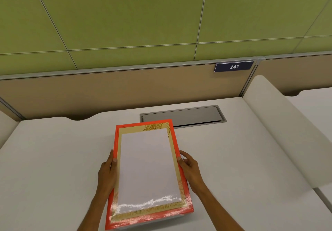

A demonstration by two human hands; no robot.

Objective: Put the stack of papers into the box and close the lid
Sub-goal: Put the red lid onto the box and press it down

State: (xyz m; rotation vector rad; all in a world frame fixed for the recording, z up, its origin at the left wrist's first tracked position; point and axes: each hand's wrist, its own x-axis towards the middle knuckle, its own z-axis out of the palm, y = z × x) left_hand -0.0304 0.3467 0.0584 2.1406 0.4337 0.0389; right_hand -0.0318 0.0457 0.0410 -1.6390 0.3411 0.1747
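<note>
A flat orange-red box (185,185) lies lengthwise on the white desk in front of me. Its glossy top face has a beige band with gold leaf print around a white rectangle (147,166). Glare runs across the near end of that face, so it looks like the lid. I cannot tell whether the white rectangle is printed or paper. No separate stack of papers is visible. A thin grey edge shows under the box's near end. My left hand (107,171) grips the left long side, thumb on the rim. My right hand (191,170) grips the right long side.
A grey metal cable flap (181,116) is set into the desk (53,158) just behind the box. A wood-tone partition with a blue sign reading 247 (234,66) closes the back. A white rounded divider (280,131) rises at the desk's right edge.
</note>
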